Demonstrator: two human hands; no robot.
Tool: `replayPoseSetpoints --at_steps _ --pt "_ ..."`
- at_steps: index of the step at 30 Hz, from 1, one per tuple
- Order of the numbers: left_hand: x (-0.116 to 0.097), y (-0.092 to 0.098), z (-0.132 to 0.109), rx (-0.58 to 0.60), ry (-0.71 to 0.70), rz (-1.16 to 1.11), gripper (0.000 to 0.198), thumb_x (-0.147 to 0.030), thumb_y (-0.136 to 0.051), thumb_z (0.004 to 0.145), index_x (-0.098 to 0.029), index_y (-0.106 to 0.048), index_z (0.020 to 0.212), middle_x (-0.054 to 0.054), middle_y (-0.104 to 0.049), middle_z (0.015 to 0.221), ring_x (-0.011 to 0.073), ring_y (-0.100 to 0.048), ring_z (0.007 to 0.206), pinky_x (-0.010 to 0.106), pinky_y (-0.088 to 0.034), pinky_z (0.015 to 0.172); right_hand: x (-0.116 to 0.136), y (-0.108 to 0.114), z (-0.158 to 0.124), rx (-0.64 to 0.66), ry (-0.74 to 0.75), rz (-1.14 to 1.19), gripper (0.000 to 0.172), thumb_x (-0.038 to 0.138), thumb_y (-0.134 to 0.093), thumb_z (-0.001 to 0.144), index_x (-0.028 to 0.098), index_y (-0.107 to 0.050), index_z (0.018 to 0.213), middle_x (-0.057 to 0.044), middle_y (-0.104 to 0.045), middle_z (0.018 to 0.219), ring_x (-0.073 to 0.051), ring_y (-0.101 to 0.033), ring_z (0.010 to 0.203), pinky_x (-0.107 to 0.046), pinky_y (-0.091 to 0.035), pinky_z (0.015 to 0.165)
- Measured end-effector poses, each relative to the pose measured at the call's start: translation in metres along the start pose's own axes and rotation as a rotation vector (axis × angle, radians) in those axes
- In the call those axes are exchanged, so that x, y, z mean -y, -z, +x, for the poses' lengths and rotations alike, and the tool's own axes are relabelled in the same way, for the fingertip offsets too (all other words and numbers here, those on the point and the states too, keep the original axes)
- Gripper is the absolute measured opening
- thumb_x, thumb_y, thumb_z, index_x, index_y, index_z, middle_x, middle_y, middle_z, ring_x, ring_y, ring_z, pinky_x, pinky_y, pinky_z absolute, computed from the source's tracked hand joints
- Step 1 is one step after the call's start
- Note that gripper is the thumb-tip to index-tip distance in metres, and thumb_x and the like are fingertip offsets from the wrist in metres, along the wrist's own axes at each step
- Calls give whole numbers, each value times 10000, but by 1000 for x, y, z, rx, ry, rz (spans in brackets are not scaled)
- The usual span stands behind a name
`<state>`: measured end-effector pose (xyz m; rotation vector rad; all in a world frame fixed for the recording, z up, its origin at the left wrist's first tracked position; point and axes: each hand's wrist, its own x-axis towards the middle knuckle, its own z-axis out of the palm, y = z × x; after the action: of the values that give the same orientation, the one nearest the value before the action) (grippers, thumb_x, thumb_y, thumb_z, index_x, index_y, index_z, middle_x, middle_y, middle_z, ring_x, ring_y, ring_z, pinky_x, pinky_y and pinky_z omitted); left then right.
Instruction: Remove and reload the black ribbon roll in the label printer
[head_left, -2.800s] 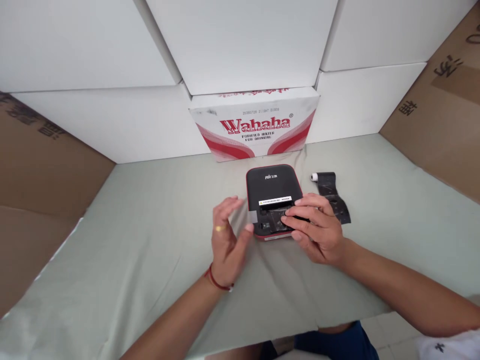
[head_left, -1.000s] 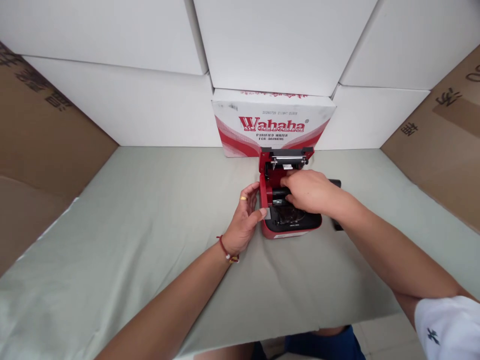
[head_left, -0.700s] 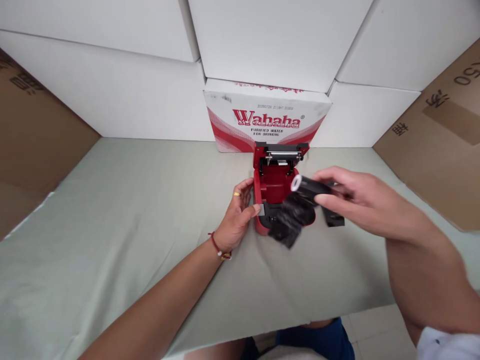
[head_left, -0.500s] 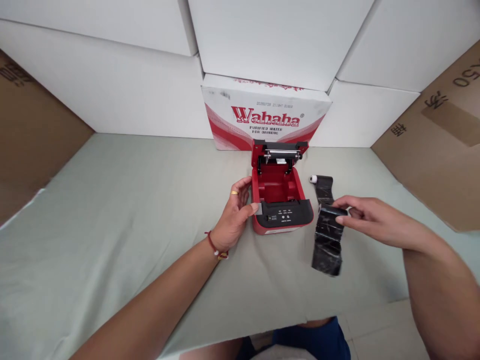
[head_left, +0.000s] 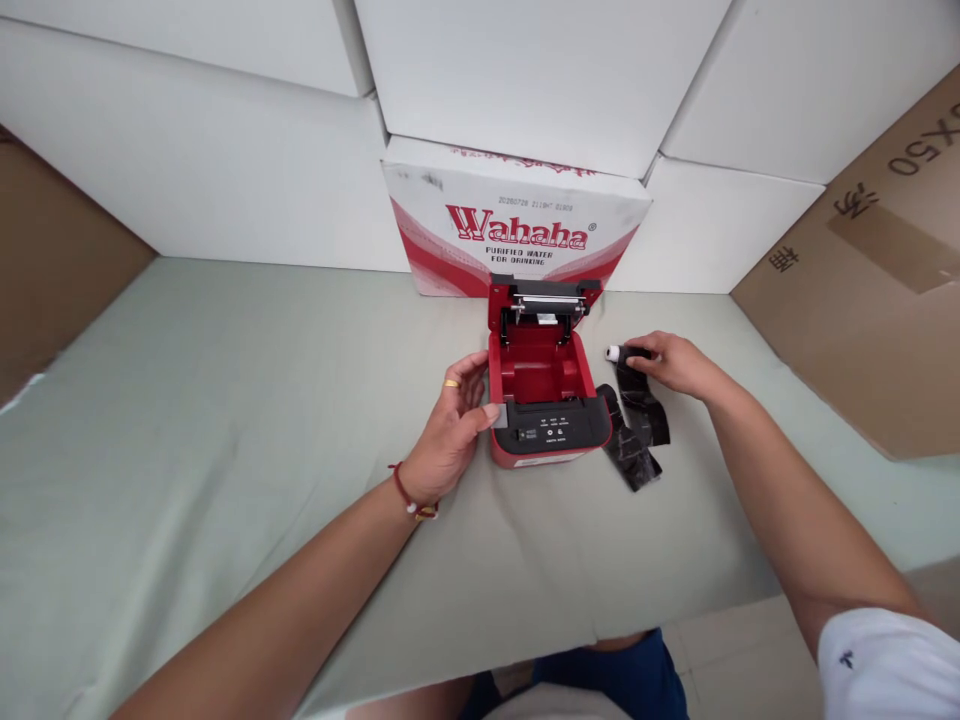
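Observation:
A red and black label printer (head_left: 551,435) stands on the cloth with its lid (head_left: 545,303) raised and its red inner bay in view. My left hand (head_left: 450,430) grips the printer's left side, fingers along the wall and thumb on a grey tab at the front corner. To the right of the printer, my right hand (head_left: 667,362) pinches a roll of black ribbon (head_left: 641,405) with a white core end at its left. The ribbon's crumpled black strip trails down from the roll onto the cloth, part of it close against the printer.
Behind the printer a white and red Wahaha water carton (head_left: 517,215) leans against white boxes (head_left: 225,150). Brown cartons flank the table, one at the right (head_left: 862,280) and one at the left (head_left: 60,240). A pale green cloth (head_left: 247,400) covers the table.
My right hand has let go of the lower strip, moved away from me and taken hold of the roll by its core. The strip now lies on the cloth. My left hand stays on the printer.

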<state>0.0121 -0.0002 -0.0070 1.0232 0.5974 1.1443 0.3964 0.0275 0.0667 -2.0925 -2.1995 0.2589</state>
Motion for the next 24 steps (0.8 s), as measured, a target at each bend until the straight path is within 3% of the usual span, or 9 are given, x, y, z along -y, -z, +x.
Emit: replayPoseSetpoints --at_steps 3,6,9,11,16,19,22,24 --pt "-1 1 0 10 -3 4 747 -611 -986 870 -378 -661 1501 46 -584 1780 355 -404 1781 577 -287 1518 5 -1 -1 61 74 -77 412 357 -717 1023 220 -873 1379 -122 -855 1205 -285 -741 1117 -399 -554 1053" --pt "-1 1 -1 10 0 -4 731 -605 -989 868 -377 -673 1487 45 -593 1772 355 -418 1772 576 -305 1513 2 19 -15 51 71 -205 388 368 -728 1004 237 -884 1334 -160 -817 1211 -357 -672 1165 -466 -521 1018" --pt "-2 1 0 8 0 -6 733 -600 -1002 849 -371 -680 1467 47 -605 1756 360 -432 1761 585 -317 1506 -4 45 -27 7 18 -346 258 287 -714 963 240 -913 1120 -221 -769 1143 -444 -588 1194 -539 -456 953" --pt "-2 0 0 -1 1 -6 740 -598 -1008 839 -370 -677 1460 46 -610 1745 360 -433 1758 588 -323 1501 -2 50 -29 16 16 -443 231 218 -671 960 234 -901 945 -239 -748 1058 -453 -567 1182 -559 -415 942" --pt "-1 0 0 -10 13 0 756 -610 -1006 836 -358 -664 1462 58 -613 1740 364 -448 1745 592 -326 1494 20 20 -20 62 111 -514 328 147 -609 998 224 -859 800 -219 -761 988 -394 -563 1171 -526 -379 962" --pt "0 2 0 3 8 11 746 -607 -988 860 -352 -652 1474 64 -613 1738 361 -450 1744 588 -330 1492 17 11 -14 74 137 -481 362 125 -607 1004 219 -823 730 -197 -747 922 -365 -582 1118 -512 -384 947" --pt "0 2 0 15 11 9 744 -609 -972 878 -355 -635 1491 66 -606 1745 359 -449 1747 595 -331 1492 0 30 -15 86 148 -419 309 282 -715 1037 246 -874 775 -185 -774 960 -352 -616 1064 -509 -428 916" --pt "0 1 0 10 16 9 753 -610 -977 872 -356 -634 1492 67 -592 1759 362 -446 1748 598 -312 1502 -8 54 -21 86 169 -365 242 478 -813 1018 288 -943 941 -175 -810 1081 -351 -649 1070 -502 -493 906"
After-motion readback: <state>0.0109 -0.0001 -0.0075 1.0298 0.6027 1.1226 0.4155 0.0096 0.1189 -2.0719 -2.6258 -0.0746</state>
